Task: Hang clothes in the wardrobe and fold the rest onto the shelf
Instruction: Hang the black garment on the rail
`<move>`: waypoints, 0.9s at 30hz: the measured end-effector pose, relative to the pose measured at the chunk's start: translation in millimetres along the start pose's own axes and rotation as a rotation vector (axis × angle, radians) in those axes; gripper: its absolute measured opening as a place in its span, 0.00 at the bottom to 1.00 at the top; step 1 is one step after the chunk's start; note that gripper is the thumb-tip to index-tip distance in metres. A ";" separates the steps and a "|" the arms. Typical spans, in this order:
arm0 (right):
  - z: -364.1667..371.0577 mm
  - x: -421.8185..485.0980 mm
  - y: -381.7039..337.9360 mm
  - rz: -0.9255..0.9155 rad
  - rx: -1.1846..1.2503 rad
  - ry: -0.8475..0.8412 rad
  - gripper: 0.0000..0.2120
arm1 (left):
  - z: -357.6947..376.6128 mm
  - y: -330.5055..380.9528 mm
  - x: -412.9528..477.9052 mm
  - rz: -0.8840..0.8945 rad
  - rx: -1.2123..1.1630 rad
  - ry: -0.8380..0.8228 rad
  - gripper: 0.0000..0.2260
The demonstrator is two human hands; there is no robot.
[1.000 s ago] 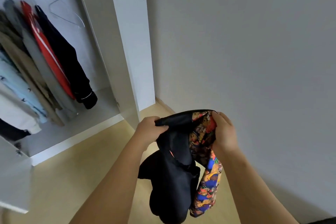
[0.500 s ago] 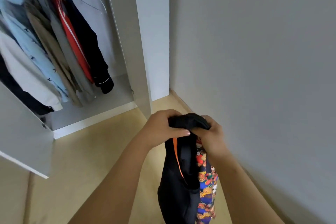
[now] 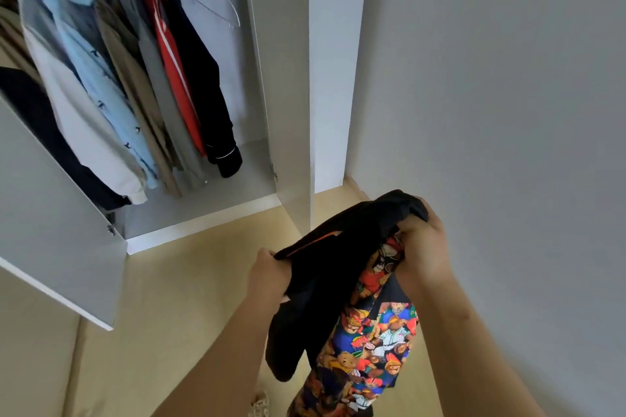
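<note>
A black garment (image 3: 325, 267) with an orange stripe and a colourful bear-print lining (image 3: 369, 345) hangs in front of me at lower centre. My left hand (image 3: 267, 274) pinches its left edge. My right hand (image 3: 423, 244) grips the bunched top of it, higher and to the right. The open wardrobe (image 3: 291, 78) stands at upper left. Several clothes (image 3: 142, 78) hang on its rail, and a bare wire hanger (image 3: 216, 0) hangs at the right end of the row.
An open white wardrobe door (image 3: 57, 240) juts out at the left. A grey wall (image 3: 491, 112) rises close on the right. The beige floor (image 3: 176, 308) lies below, with a small pale object (image 3: 259, 406) at the bottom edge.
My hands have drawn apart, spreading the garment's top edge. The left hand dropped lower, the right moved up and right. The view has swung left, showing more of the wardrobe.
</note>
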State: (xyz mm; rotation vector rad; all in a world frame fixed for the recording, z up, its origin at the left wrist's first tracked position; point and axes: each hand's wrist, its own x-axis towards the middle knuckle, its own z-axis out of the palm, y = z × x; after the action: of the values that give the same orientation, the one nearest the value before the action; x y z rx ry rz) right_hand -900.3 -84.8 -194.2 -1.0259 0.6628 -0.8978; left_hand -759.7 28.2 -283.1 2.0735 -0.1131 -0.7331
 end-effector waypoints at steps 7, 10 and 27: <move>84.8 69.3 33.0 0.031 -0.153 0.083 0.08 | -90.8 89.1 80.6 -0.183 -0.966 -0.114 0.07; 123.4 97.5 43.8 0.011 -0.254 0.122 0.08 | -134.4 125.5 108.4 -0.118 -1.163 -0.123 0.10; 314.4 268.3 118.1 0.154 -0.267 0.087 0.14 | -250.2 216.9 276.8 0.150 -1.037 0.426 0.05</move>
State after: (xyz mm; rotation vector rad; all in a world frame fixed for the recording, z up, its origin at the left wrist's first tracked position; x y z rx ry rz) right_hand -476.2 -155.1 -196.9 -1.1601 0.9407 -0.7350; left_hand -356.1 -11.3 -135.2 1.1547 0.2948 -0.1516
